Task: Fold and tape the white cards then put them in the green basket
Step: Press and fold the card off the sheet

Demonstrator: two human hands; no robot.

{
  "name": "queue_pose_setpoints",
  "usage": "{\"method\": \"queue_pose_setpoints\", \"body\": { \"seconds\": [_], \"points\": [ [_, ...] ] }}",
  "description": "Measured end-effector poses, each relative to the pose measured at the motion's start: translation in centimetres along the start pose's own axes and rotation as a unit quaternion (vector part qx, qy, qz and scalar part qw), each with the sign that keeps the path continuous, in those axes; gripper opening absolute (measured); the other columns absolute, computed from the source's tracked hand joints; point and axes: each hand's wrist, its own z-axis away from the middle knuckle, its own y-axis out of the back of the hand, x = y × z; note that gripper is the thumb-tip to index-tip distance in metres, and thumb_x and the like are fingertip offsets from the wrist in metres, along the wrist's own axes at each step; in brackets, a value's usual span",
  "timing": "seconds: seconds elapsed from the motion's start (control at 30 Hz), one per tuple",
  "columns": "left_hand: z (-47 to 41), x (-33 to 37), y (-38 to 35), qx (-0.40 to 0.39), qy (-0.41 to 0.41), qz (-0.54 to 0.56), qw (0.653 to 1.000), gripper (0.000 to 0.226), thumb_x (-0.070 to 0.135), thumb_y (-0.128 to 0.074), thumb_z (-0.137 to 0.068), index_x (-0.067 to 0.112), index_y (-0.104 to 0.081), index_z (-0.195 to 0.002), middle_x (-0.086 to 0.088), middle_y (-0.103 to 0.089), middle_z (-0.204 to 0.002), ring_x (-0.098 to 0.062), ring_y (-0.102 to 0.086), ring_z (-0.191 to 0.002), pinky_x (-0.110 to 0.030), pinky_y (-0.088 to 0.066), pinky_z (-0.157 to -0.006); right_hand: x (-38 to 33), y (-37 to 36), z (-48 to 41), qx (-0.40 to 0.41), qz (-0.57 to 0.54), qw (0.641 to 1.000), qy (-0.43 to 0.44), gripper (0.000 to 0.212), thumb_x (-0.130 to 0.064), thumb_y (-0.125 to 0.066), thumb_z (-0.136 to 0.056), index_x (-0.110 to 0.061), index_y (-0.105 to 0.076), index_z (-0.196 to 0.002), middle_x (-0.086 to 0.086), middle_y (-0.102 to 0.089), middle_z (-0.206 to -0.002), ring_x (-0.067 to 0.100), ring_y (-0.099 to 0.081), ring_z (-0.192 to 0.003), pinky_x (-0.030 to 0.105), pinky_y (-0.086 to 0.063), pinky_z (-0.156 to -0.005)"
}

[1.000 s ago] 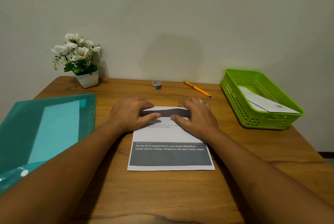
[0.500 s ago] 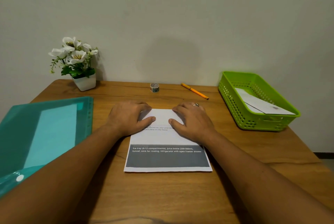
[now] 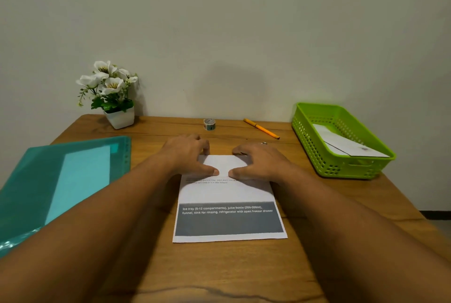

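White card (image 3: 227, 192): table centre, far edge folded over. Left hand (image 3: 188, 156), right hand (image 3: 258, 163) on flap, fingers spread, thumbs pressing. Behind: tape roll (image 3: 209, 124), orange pen (image 3: 261, 128). Right: green basket (image 3: 341, 168), folded card (image 3: 346, 146) inside. Left: teal folder (image 3: 36, 180), flower pot (image 3: 119, 118). Wooden table (image 3: 219, 266); plain wall (image 3: 244, 21).

Left hand (image 3: 188, 156) and right hand (image 3: 258, 163) on white card (image 3: 227, 191)
Both hands press the folded-over top flap flat against the table (image 3: 219, 268). Green basket (image 3: 341, 168), at right, contains another folded card (image 3: 346, 146).
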Motion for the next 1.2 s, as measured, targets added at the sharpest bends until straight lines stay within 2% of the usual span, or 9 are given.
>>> {"method": "queue_pose_setpoints", "body": {
  "seconds": [0.17,0.33,0.43,0.53,0.63,0.87,1.03,1.13,1.2],
  "points": [
    [0.8,0.9,0.5,-0.018,0.008,0.046,0.999,0.073,0.089,-0.065,-0.064,0.032,-0.057,-0.110,0.008,-0.051,-0.115,-0.013,-0.051,-0.099,-0.031,-0.045,-0.072,-0.5,1.3,0.5,-0.027,-0.014,1.000,0.004,0.074,-0.059,-0.081,-0.073,-0.034,-0.057,-0.138,-0.011,-0.062,-0.139,0.018,-0.056,-0.126,0.039,-0.048,-0.103],
    [1.4,1.6,0.5,-0.027,0.015,0.076,0.997,0.074,0.087,-0.072,-0.057,0.033,-0.055,-0.104,0.008,-0.051,-0.110,-0.013,-0.049,-0.096,-0.034,-0.052,-0.080,-1.1,1.8,1.2,-0.046,0.004,0.999,0.001,0.070,-0.053,-0.086,-0.071,-0.032,-0.061,-0.133,-0.009,-0.064,-0.130,0.018,-0.058,-0.117,0.039,-0.052,-0.097],
    [1.8,1.9,0.8,-0.030,0.011,0.086,0.996,0.071,0.083,-0.076,-0.057,0.033,-0.053,-0.102,0.008,-0.052,-0.108,-0.014,-0.049,-0.096,-0.036,-0.052,-0.083,-1.7,1.9,1.7,-0.059,0.017,0.998,0.001,0.074,-0.052,-0.086,-0.073,-0.032,-0.057,-0.139,-0.005,-0.060,-0.137,0.021,-0.055,-0.123,0.041,-0.050,-0.100],
    [2.5,2.3,1.2,-0.018,0.018,0.095,0.995,0.071,0.077,-0.080,-0.060,0.031,-0.051,-0.105,0.006,-0.051,-0.110,-0.015,-0.051,-0.095,-0.035,-0.051,-0.077,-2.4,2.1,2.2,-0.043,0.094,0.995,0.001,0.087,-0.062,-0.080,-0.074,-0.030,-0.047,-0.148,0.000,-0.050,-0.150,0.026,-0.044,-0.139,0.046,-0.037,-0.112],
    [3.2,2.9,1.3,0.010,0.022,0.075,0.997,0.073,0.077,-0.080,-0.059,0.030,-0.048,-0.105,0.006,-0.050,-0.109,-0.015,-0.051,-0.092,-0.035,-0.049,-0.071,-3.3,2.4,2.6,-0.004,0.205,0.978,0.029,0.089,-0.069,-0.076,-0.072,-0.027,-0.046,-0.144,0.004,-0.053,-0.143,0.029,-0.047,-0.135,0.052,-0.031,-0.109],
    [4.0,4.3,2.0,0.130,-0.042,-0.050,0.989,0.066,0.069,-0.079,-0.066,0.026,-0.049,-0.107,0.004,-0.053,-0.105,-0.021,-0.052,-0.090,-0.034,-0.042,-0.068,-5.5,3.0,3.1,0.053,0.313,0.946,0.067,0.062,-0.053,-0.074,-0.083,-0.018,-0.050,-0.128,0.007,-0.062,-0.123,0.030,-0.060,-0.117,0.054,-0.034,-0.106],
    [4.8,5.5,1.8,0.156,-0.048,-0.033,0.986,0.032,0.039,-0.073,-0.086,0.024,-0.052,-0.105,0.002,-0.054,-0.106,-0.020,-0.050,-0.086,-0.034,-0.043,-0.063,-5.5,2.4,3.3,0.085,0.321,0.941,0.059,0.022,-0.024,-0.060,-0.098,-0.022,-0.060,-0.121,0.006,-0.064,-0.119,0.029,-0.061,-0.114,0.046,-0.039,-0.097],
    [4.9,6.1,1.0,0.155,-0.040,0.007,0.987,0.027,0.022,-0.071,-0.088,0.025,-0.047,-0.101,0.002,-0.053,-0.104,-0.017,-0.049,-0.083,-0.032,-0.049,-0.066,-5.2,1.4,3.2,0.090,0.314,0.944,0.046,0.025,-0.023,-0.063,-0.098,-0.022,-0.060,-0.123,0.006,-0.064,-0.120,0.029,-0.060,-0.114,0.044,-0.042,-0.094],
    [4.9,6.3,0.2,0.150,-0.039,0.014,0.988,0.030,0.021,-0.071,-0.087,0.024,-0.049,-0.107,0.001,-0.055,-0.107,-0.019,-0.053,-0.090,-0.037,-0.055,-0.074,-5.0,0.5,3.4,0.094,0.304,0.947,0.045,0.032,-0.026,-0.066,-0.097,-0.021,-0.058,-0.127,0.007,-0.063,-0.122,0.028,-0.059,-0.113,0.043,-0.045,-0.094]
  ]
}}
